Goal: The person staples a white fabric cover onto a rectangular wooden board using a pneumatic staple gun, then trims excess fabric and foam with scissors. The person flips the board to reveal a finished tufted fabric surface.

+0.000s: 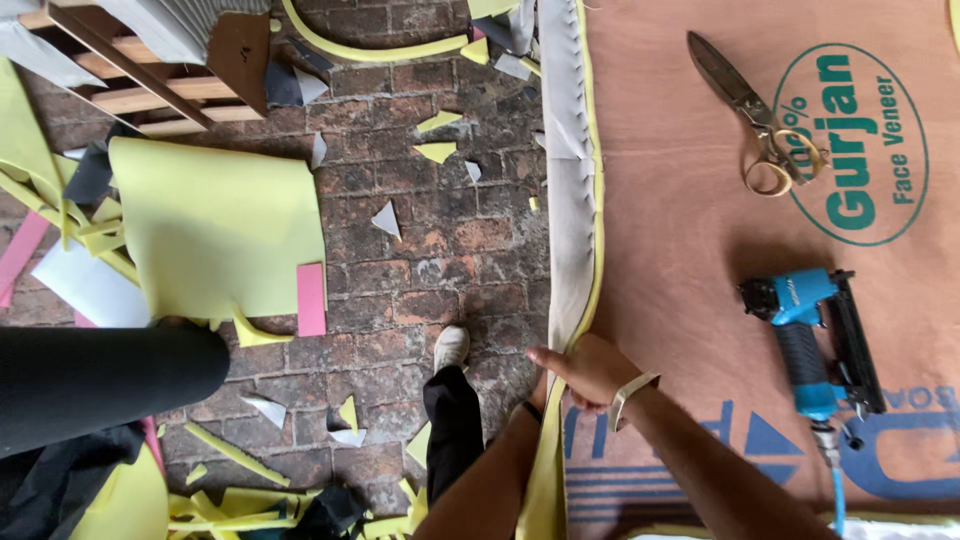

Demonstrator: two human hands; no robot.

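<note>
I see the right hand [590, 372] pinching the grey fabric edge [568, 200] where it wraps over yellow foam [597, 230] along the left side of the plywood panel [680, 220], fingers closed on the cloth. The left hand sits under that forearm, mostly hidden, so I cannot tell its grip. A blue staple gun [815, 335] lies on the panel just right of the hand; brass scissors [755, 115] lie farther away. Foam scraps litter the brick floor [430, 260].
</note>
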